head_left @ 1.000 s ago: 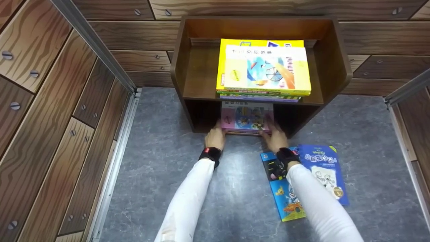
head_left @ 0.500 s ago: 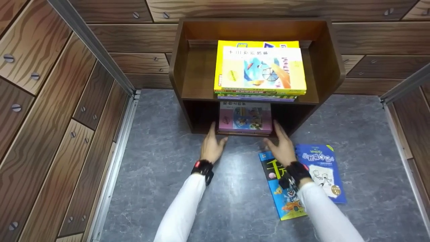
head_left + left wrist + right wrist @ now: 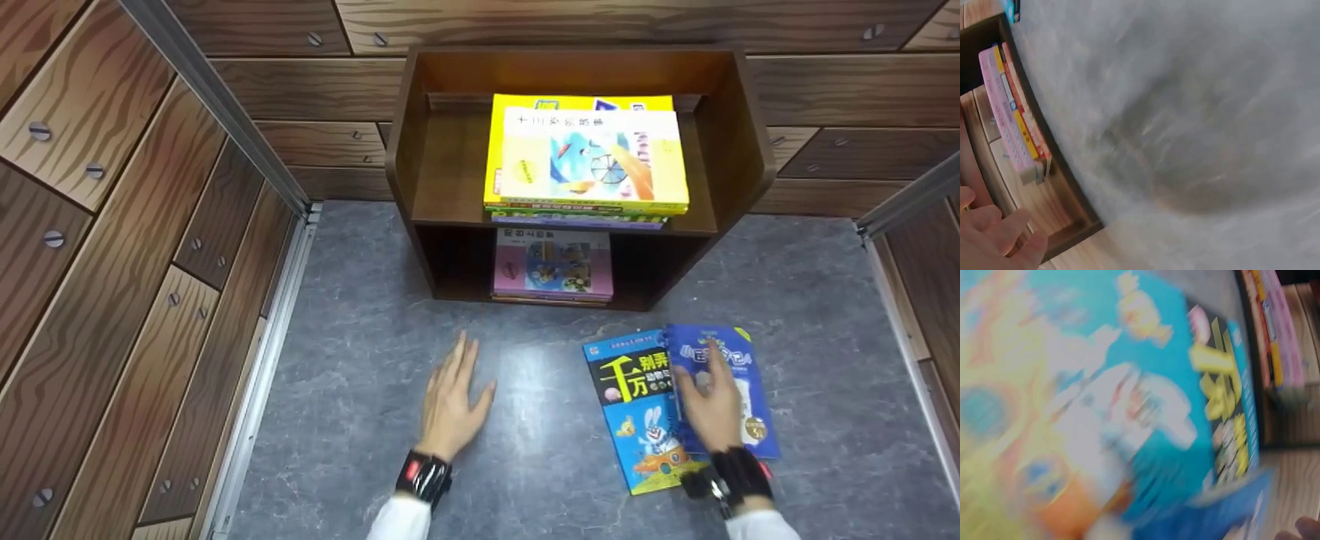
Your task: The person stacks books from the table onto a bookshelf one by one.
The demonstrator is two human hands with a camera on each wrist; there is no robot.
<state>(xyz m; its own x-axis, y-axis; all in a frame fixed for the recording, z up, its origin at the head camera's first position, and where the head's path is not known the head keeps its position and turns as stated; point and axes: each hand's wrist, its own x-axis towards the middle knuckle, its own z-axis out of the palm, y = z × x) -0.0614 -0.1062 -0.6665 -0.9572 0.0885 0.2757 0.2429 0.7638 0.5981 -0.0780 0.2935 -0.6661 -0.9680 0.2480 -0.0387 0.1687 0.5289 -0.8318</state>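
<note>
My left hand (image 3: pixel 452 409) is above the grey floor with fingers extended, holding nothing. Over the dark blue book (image 3: pixel 759 405) is my right hand (image 3: pixel 712 405), its fingers fairly straight; whether it touches the cover I cannot tell. That book partly overlaps a light blue book (image 3: pixel 626 442) with a rabbit on its cover. In the right wrist view the light blue book (image 3: pixel 1168 461) fills much of the picture, blurred. A stack of pink-topped books (image 3: pixel 553 262) lies in the lower compartment of the brown shelf (image 3: pixel 448 172).
On the upper shelf lies a stack of books topped by a yellow and white one (image 3: pixel 592 161). Wood-patterned panels (image 3: pixel 330 90) stand behind and at both sides. A metal rail (image 3: pixel 281 300) runs along the left floor edge.
Both hands have left the pink-topped stack in the lower compartment and drawn back toward me. My right hand has also moved right, over the dark blue book.
</note>
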